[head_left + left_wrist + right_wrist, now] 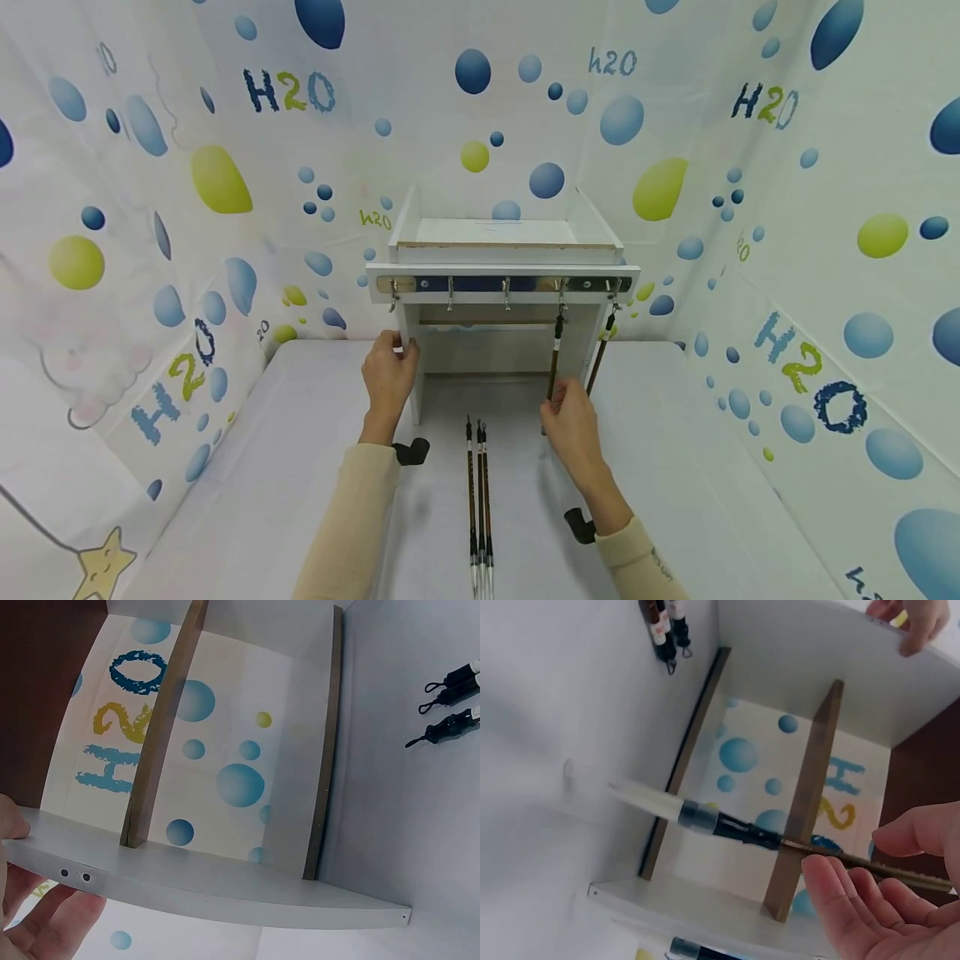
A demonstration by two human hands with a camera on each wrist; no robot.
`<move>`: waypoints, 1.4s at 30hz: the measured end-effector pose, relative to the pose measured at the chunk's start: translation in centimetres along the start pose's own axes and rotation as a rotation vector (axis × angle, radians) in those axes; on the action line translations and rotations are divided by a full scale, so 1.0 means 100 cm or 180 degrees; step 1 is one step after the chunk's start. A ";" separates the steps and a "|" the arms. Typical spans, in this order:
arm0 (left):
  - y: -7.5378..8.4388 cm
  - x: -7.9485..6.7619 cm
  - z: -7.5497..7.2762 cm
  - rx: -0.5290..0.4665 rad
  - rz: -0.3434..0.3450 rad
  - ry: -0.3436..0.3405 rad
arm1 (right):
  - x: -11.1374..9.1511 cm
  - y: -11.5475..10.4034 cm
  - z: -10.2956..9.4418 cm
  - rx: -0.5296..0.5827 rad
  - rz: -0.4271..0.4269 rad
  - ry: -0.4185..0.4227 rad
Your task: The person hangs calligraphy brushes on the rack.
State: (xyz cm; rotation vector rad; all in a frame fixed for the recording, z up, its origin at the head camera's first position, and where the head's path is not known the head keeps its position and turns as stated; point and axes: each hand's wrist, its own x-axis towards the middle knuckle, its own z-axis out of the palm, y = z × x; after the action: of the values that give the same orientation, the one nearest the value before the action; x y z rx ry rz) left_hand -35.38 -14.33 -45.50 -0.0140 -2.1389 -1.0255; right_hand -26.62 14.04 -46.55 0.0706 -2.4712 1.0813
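A white wooden stand (517, 260) carries a metal hook strip (480, 284) along its front. My left hand (388, 379) pinches the stand's left side panel (225, 881), thumb inside and fingers outside. From hooks on the right hang two calligraphy brushes, an inner brush (556, 354) and an outer brush (601, 354). My right hand (573, 425) is at the inner brush's handle. In the right wrist view its thumb and fingers stand apart on either side of that handle, and the white bristle tip (649, 799) points down.
Three more brushes (481, 492) lie side by side on the white tabletop (300, 467), hanging loops toward the stand. Other hooks (451, 293) on the strip's left and middle are bare. A printed curtain (420, 75) surrounds the table at back and sides.
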 end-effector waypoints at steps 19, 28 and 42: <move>0.001 0.000 0.000 0.0012 0.0031 0.0035 | -0.053 0.000 0.036 -0.0108 -0.0046 -0.0528; 0.001 0.000 0.000 -0.0029 0.0059 0.0079 | -0.069 0.004 0.051 -0.0150 0.0029 -0.0743; 0.003 0.000 -0.002 -0.0028 -0.0002 0.0020 | -0.092 0.007 0.067 0.0098 0.0245 -0.1369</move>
State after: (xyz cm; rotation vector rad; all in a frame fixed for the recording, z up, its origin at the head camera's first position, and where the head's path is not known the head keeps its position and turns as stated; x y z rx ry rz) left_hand -35.21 -14.27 -45.26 -0.0142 -2.1287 -1.0339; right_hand -20.96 8.62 -54.82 0.2421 -2.8556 1.2442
